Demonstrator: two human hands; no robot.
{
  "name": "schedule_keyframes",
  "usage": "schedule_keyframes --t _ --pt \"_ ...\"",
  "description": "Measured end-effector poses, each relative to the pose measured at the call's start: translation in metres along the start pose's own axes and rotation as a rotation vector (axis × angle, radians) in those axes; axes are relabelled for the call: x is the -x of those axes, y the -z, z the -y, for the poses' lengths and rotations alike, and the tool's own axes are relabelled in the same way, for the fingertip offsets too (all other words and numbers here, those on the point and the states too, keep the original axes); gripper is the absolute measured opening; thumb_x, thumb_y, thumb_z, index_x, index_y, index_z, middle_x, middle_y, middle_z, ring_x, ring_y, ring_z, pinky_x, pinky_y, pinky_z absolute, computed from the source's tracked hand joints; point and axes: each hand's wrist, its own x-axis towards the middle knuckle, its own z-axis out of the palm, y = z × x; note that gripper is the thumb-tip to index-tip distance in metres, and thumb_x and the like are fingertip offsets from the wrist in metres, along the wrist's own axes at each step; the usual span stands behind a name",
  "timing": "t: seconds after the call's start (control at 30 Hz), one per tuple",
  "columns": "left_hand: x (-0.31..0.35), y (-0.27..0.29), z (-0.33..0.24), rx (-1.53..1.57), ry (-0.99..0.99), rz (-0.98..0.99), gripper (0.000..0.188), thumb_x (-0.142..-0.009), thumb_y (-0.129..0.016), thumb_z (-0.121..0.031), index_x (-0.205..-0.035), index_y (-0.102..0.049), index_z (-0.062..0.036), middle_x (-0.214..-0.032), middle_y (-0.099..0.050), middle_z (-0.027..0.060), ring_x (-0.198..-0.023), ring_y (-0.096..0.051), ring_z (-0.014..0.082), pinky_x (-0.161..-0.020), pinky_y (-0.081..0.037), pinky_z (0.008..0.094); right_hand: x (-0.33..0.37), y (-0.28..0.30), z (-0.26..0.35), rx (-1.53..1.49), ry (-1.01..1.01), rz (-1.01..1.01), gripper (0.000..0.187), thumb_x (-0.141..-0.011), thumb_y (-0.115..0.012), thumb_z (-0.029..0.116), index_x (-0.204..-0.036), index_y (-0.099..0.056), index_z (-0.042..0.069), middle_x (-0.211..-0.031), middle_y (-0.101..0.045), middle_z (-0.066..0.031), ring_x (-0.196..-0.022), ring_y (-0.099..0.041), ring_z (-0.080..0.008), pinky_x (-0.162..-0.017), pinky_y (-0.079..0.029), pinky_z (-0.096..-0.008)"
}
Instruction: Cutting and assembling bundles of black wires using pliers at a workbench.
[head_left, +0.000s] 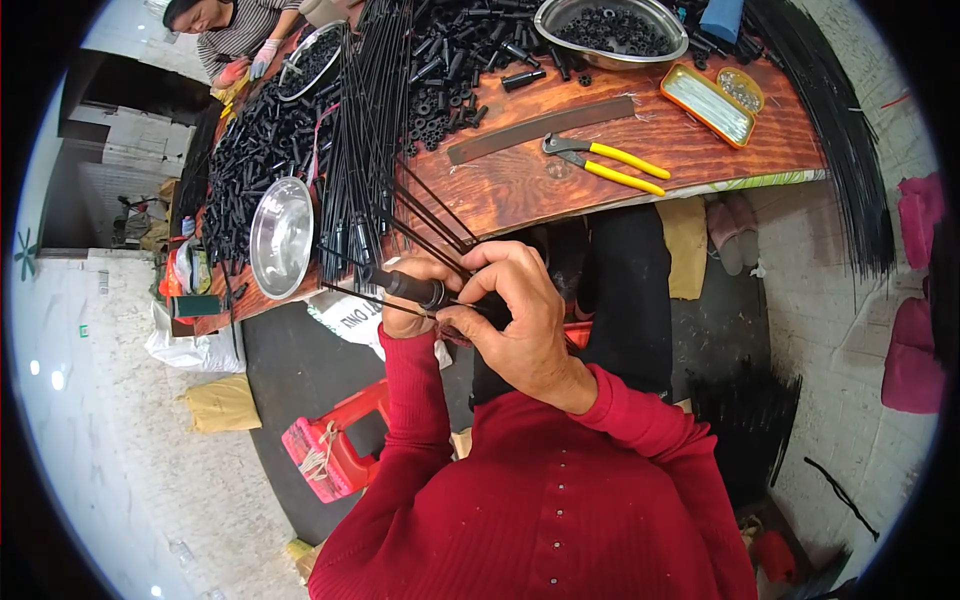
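Together, both hands (480,300) pinching black tube (408,287)

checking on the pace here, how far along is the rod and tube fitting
Done: I cannot tell; no finished pieces can be picked out. In hand: the right hand and left hand are together on a black tube with thin black rods fanning out of it. Left: a thick bundle of rods and a heap of loose black tubes cover the wooden table.
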Motion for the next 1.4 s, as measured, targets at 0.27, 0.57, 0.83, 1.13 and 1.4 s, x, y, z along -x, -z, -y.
schedule_keyframes --t 0.27,0.57,0.83,1.13,1.4 --pt "0.000 -0.005 0.011 0.189 -0.070 -0.036 0.024 -0.088 -0.064 -0.015 -0.111 -0.065 -0.0073 -0.089 -0.067 0.0164 -0.087 -0.062 0.0308 -0.075 -0.051 0.0421 0.001 -0.004 -0.004 0.030 0.052 -0.027 0.034 -0.063 -0.084 0.010 -0.084 -0.058 0.006 -0.098 -0.060 -0.0103 -0.090 -0.058 -0.0283 -0.076 -0.047 -0.0375" --pt "0.002 -0.009 0.007 0.149 -0.056 -0.060 0.025 -0.089 -0.062 -0.013 -0.112 -0.064 -0.0064 -0.102 -0.062 0.0221 -0.092 -0.060 0.0310 -0.079 -0.049 0.0415 0.000 -0.002 -0.004 0.010 0.039 -0.043 0.032 -0.063 -0.083 0.008 -0.085 -0.060 0.005 -0.097 -0.060 -0.0102 -0.090 -0.059 -0.0277 -0.076 -0.047 -0.0368" --pt "-0.011 -0.032 -0.006 0.028 0.069 -0.176 0.027 -0.080 -0.070 -0.021 -0.078 -0.049 -0.0053 -0.080 -0.044 0.0074 -0.076 -0.043 0.0210 -0.068 -0.038 0.0378 0.000 -0.001 -0.010 0.001 0.100 -0.052 0.029 -0.064 -0.082 0.005 -0.084 -0.061 0.006 -0.096 -0.060 -0.0089 -0.089 -0.057 -0.0264 -0.075 -0.046 -0.0359" --pt "-0.013 -0.029 -0.007 -0.031 0.057 -0.138 0.025 -0.083 -0.065 -0.021 -0.075 -0.048 -0.0060 -0.078 -0.044 0.0062 -0.074 -0.041 0.0204 -0.069 -0.038 0.0350 -0.001 -0.003 -0.011 -0.029 0.074 -0.057 0.027 -0.062 -0.084 0.006 -0.079 -0.063 0.007 -0.091 -0.060 -0.0055 -0.089 -0.057 -0.0258 -0.075 -0.046 -0.0361" --pt "-0.011 -0.018 -0.011 -0.060 0.127 -0.112 0.023 -0.079 -0.066 -0.017 -0.075 -0.047 -0.0067 -0.080 -0.046 0.0066 -0.074 -0.044 0.0199 -0.067 -0.039 0.0351 -0.002 0.003 -0.004 0.234 0.254 -0.083 0.028 -0.059 -0.084 0.015 -0.082 -0.068 0.012 -0.091 -0.063 -0.0002 -0.096 -0.061 -0.0248 -0.091 -0.047 -0.0480"
